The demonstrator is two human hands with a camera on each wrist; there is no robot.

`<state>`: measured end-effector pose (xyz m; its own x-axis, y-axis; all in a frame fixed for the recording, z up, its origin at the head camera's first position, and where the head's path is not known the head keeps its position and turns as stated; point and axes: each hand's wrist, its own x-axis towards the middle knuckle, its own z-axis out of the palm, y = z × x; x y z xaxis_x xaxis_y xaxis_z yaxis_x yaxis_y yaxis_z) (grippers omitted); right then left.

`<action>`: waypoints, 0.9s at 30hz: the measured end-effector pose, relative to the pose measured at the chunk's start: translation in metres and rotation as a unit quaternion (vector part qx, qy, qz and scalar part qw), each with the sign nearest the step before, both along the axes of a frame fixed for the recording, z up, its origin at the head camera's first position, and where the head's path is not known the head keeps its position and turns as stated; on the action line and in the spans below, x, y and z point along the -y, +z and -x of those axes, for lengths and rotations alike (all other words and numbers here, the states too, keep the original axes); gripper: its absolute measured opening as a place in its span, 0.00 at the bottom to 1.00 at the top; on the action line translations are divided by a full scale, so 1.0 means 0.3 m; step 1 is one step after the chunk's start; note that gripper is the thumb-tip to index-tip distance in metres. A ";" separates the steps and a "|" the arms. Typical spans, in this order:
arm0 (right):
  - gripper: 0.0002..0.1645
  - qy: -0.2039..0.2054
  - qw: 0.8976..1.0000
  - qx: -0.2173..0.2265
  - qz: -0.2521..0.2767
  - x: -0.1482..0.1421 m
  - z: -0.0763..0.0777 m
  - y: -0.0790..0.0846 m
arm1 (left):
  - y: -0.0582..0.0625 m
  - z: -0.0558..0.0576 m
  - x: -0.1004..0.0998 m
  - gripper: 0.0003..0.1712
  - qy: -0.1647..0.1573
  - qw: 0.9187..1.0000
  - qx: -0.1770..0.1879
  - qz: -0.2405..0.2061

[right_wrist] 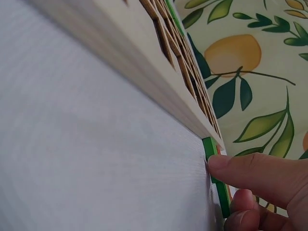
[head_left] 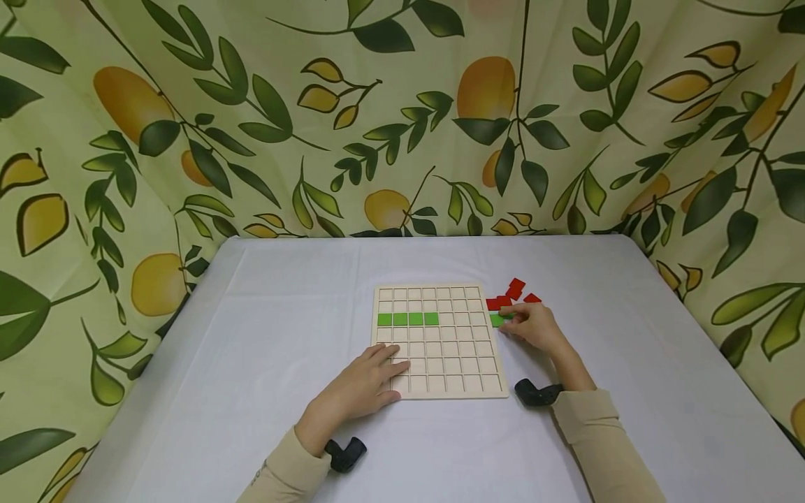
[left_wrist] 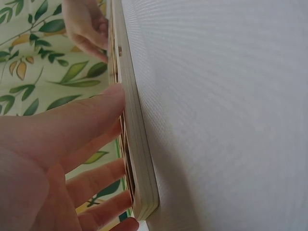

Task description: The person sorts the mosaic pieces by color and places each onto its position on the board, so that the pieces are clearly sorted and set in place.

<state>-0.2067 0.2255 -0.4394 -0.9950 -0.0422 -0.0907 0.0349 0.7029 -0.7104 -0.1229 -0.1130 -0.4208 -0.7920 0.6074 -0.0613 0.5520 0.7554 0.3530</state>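
A wooden grid board (head_left: 462, 365) lies flat on the table. Several green square tiles (head_left: 400, 319) sit side by side in its third row from the back, starting at the left edge. My left hand (head_left: 367, 381) rests on the board's front left corner, fingers spread over the cells; the left wrist view shows the thumb (left_wrist: 103, 103) at the board's edge. Just right of the board, my right hand (head_left: 534, 327) pinches a loose green tile (right_wrist: 210, 148) between thumb and fingers. Another green tile (right_wrist: 222, 198) lies beside it, partly behind the fingers.
Several loose red tiles (head_left: 516, 287) lie scattered beyond my right hand, beside the board's back right corner. White cloth covers the table (head_left: 270, 314). A leaf-and-fruit patterned curtain (head_left: 415, 140) hangs around its back and sides. Black devices (head_left: 346, 455) are worn at both wrists.
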 end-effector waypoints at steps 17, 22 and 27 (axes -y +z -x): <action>0.19 0.035 0.999 -0.008 -0.018 -0.017 0.010 -0.014 | -0.003 0.004 0.000 0.28 -0.002 1.000 0.004 0.004; 0.17 0.046 0.998 -0.031 -0.026 -0.022 0.011 -0.017 | -0.006 0.004 0.002 0.28 -0.002 1.000 0.003 0.001; 0.16 0.056 0.997 -0.039 -0.025 -0.026 0.012 -0.020 | -0.007 0.003 0.003 0.28 -0.001 1.000 0.004 -0.001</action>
<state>-0.2104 0.2333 -0.4454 -0.9883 -0.1517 -0.0186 -0.1000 0.7340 -0.6718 -0.1237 -0.1138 -0.4230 -0.7904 0.6089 -0.0670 0.5504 0.7539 0.3587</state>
